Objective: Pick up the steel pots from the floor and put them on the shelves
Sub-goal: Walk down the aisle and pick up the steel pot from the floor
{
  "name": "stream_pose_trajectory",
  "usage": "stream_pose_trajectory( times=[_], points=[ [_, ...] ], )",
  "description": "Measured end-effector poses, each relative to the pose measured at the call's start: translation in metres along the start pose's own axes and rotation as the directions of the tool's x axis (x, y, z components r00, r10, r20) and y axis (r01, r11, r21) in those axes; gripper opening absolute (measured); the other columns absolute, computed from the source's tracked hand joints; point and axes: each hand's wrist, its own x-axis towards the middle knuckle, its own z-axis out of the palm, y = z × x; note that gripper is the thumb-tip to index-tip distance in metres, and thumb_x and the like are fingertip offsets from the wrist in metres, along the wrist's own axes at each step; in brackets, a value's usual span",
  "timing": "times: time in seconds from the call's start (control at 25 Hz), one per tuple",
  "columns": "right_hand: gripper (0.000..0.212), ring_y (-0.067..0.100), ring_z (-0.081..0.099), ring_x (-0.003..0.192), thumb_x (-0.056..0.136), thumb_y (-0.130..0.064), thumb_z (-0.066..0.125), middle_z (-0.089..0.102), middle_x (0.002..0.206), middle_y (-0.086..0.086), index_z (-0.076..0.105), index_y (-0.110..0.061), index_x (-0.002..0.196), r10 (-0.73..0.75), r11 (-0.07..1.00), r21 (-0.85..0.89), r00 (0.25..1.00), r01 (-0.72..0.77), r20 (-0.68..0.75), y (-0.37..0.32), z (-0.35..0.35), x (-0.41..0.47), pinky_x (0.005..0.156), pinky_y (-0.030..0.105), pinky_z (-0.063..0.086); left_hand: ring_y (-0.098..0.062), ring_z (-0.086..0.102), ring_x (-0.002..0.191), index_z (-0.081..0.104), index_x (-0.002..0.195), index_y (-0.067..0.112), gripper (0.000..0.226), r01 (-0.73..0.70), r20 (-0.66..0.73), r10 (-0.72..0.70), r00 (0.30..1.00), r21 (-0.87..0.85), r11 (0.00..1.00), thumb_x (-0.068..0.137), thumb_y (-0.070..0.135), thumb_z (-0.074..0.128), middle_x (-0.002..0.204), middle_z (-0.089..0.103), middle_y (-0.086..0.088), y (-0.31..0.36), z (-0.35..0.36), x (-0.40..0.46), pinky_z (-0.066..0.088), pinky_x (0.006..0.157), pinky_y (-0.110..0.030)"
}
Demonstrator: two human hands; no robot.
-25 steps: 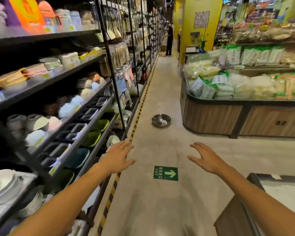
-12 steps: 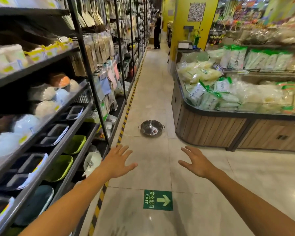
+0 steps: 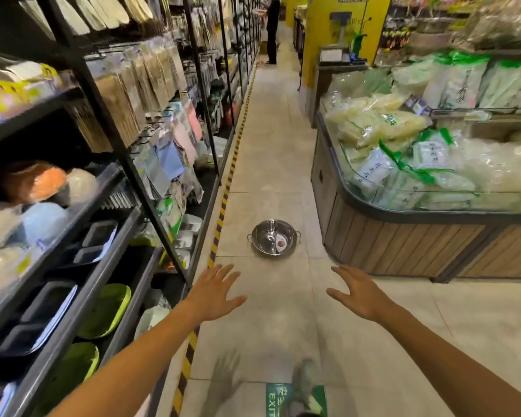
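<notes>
A shiny steel pot (image 3: 273, 238) with two small side handles and a label inside sits upright on the tiled aisle floor, ahead of me. My left hand (image 3: 214, 291) is stretched forward, palm down, fingers spread, holding nothing, short of the pot and to its left. My right hand (image 3: 355, 294) is held out the same way, empty, short of the pot and to its right. The dark metal shelves (image 3: 102, 203) run along my left side.
The shelves hold bowls, black trays, green dishes and hanging packets. A wooden display counter (image 3: 409, 239) with bagged goods stands on the right. Yellow-black tape (image 3: 223, 206) edges the floor by the shelves. A green exit sign (image 3: 295, 400) lies on the floor. A person (image 3: 272, 30) stands far down the aisle.
I have moved forward along the aisle; the pot is nearer and the exit floor sign has slid toward the bottom of the view. Both hands stay out and empty.
</notes>
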Motion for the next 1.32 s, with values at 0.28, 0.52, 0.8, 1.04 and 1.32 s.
stream_pose_trajectory(
  times=[0.28, 0.52, 0.8, 1.04, 1.32],
  points=[
    [0.103, 0.025, 0.028, 0.147, 0.075, -0.088, 0.028, 0.032, 0.16, 0.005, 0.032, -0.023, 0.154, -0.004, 0.999, 0.051, 0.996, 0.0, 0.084, 0.049, -0.052, 0.231, 0.119, 0.039, 0.023, -0.024, 0.016, 0.148, 0.024, 0.153, 0.02, 0.116, 0.069, -0.033, -0.07, 0.997, -0.046, 0.997, 0.065, 0.087, -0.008, 0.162, 0.019, -0.004, -0.054, -0.057, 0.211, 0.014, 0.119, -0.039],
    [0.075, 0.027, 0.036, 0.141, 0.091, -0.056, 0.054, 0.045, 0.151, 0.011, 0.04, -0.011, 0.15, -0.072, 0.997, 0.045, 0.99, 0.067, 0.122, 0.065, -0.091, 0.397, 0.115, 0.031, 0.022, -0.025, 0.024, 0.146, 0.032, 0.149, 0.019, 0.103, 0.088, -0.048, -0.09, 0.995, -0.045, 0.995, 0.074, 0.084, 0.004, 0.159, 0.027, -0.005, -0.101, -0.088, 0.352, 0.019, 0.118, -0.039],
    [0.073, 0.031, 0.047, 0.131, 0.091, -0.057, 0.055, 0.053, 0.141, 0.011, 0.045, -0.011, 0.146, 0.039, 0.997, 0.055, 0.977, -0.052, 0.209, 0.101, -0.08, 0.578, 0.108, 0.037, 0.032, -0.025, 0.023, 0.146, 0.03, 0.151, 0.019, 0.107, 0.116, 0.054, -0.109, 0.993, -0.141, 0.983, 0.072, 0.086, 0.001, 0.159, 0.027, -0.005, -0.174, -0.066, 0.535, 0.016, 0.117, -0.039],
    [0.074, 0.028, 0.051, 0.124, 0.083, -0.071, 0.049, 0.056, 0.135, 0.002, 0.047, -0.023, 0.14, 0.144, 0.982, 0.084, 0.954, -0.171, 0.264, 0.157, -0.044, 0.732, 0.103, 0.045, 0.044, -0.026, 0.016, 0.148, 0.021, 0.154, 0.02, 0.09, 0.186, 0.213, -0.146, 0.966, -0.181, 0.966, 0.081, 0.073, 0.014, 0.162, 0.019, -0.004, -0.231, -0.025, 0.686, 0.016, 0.12, -0.04],
    [0.067, 0.025, 0.04, 0.138, 0.093, -0.042, 0.062, 0.046, 0.15, 0.007, 0.038, -0.018, 0.151, 0.189, 0.971, 0.053, 0.889, -0.231, 0.417, 0.236, 0.068, 0.879, 0.11, 0.032, 0.031, -0.028, 0.033, 0.142, 0.036, 0.148, 0.017, 0.092, 0.346, 0.275, -0.27, 0.923, -0.283, 0.894, 0.075, 0.07, 0.017, 0.155, 0.036, -0.008, -0.259, 0.114, 0.819, 0.028, 0.116, -0.042]
  ],
)
